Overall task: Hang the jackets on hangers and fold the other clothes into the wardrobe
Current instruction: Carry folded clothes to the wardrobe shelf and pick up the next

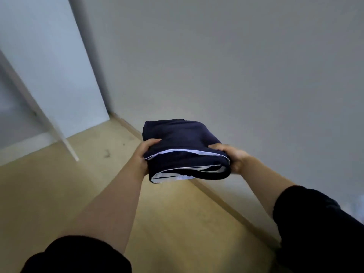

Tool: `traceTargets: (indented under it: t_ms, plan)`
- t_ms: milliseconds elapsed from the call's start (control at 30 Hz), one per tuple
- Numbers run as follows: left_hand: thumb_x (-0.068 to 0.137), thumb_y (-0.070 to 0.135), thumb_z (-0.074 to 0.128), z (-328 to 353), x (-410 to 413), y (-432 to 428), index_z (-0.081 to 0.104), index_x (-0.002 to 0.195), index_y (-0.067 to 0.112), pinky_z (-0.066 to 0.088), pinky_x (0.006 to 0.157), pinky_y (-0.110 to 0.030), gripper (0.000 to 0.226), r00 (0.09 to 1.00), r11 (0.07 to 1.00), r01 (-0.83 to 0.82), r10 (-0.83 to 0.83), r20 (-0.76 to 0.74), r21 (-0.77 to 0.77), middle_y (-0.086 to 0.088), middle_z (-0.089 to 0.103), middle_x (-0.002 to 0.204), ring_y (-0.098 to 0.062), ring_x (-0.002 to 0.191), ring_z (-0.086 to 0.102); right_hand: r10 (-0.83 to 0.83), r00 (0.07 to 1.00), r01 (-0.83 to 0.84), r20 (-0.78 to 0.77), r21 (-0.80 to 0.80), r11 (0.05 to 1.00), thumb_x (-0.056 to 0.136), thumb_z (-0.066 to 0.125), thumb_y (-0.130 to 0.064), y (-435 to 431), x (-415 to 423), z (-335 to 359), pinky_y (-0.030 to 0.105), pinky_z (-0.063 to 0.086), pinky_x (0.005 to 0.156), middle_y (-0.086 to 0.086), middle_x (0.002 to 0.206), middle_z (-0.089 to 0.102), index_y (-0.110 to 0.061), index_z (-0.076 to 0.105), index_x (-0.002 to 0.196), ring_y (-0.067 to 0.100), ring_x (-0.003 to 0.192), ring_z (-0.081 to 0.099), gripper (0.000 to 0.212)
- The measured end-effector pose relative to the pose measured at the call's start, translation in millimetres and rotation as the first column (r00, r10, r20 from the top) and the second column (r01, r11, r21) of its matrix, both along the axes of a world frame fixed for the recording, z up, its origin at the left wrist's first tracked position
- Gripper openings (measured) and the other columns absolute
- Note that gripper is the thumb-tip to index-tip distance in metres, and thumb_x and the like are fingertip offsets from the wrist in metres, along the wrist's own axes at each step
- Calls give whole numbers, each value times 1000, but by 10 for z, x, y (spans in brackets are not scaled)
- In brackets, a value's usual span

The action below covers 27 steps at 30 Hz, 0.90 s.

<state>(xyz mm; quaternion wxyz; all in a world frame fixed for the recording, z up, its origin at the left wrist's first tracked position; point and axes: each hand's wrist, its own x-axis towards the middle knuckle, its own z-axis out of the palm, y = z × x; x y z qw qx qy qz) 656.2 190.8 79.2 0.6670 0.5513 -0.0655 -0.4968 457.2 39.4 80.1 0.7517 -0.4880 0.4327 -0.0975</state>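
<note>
1. While it sits mid-frame, held above the floor, the folded navy garment (183,140) looks soft, light and floppy.
2. The left hand (143,156) and right hand (235,159) grip its opposite side edges, fingers curled round the layers.
3. Supporting it from beneath would likely stop the folds slipping.

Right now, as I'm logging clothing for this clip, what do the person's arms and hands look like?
The left hand and right hand are bare, without gloves, and no watch or band shows at either wrist. The forearms are uncovered; the black left sleeve and black right sleeve begin higher up the arms.
</note>
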Motion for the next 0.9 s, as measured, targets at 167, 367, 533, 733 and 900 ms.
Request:
traceTargets:
  t_ms: [167,367,533,733,900]
  plan:
    - [89,19,51,579,848,245,75,68,14,53,61,-26,32,994,992,-102,105,35,-71,-5,69,71,-22,66,66,97,995,-97,0,13,995,88,57,-14,-123,1168,501,34,50,68,12,69,66,-5,64,83,24,60,64,12]
    - [91,34,56,1955,1628,953,73,97,17,51,82,-38,25,992,992,-125,125,36,-5,-6,73,97,-26,85,68,208,974,-213,84,52,976,90,50,-10,305,2184,1864,30,55,59,14,74,65,0,60,89,24,62,65,14]
    - [90,25,58,3318,2081,1647,68,98,12,47,93,-43,18,978,977,-201,195,80,71,-9,70,94,-28,86,65,352,929,-358,116,35,933,89,49,-10,780,2878,3234,28,56,57,13,77,63,-1,56,100,24,64,65,15]
    - [84,9,54,4788,2629,2431,64,87,3,54,75,-39,12,920,916,-382,364,148,121,-13,69,79,-29,68,67,493,850,-505,186,15,863,90,45,-8,1406,3729,4715,27,55,53,12,69,64,-1,57,89,22,59,65,14]
    - [84,6,53,5596,3085,2972,61,91,4,59,56,-35,11,855,864,-496,466,228,92,-13,67,76,-26,59,68,560,791,-570,249,-35,821,88,47,-6,1890,4380,5478,28,56,56,12,76,61,-3,56,91,22,62,65,10]
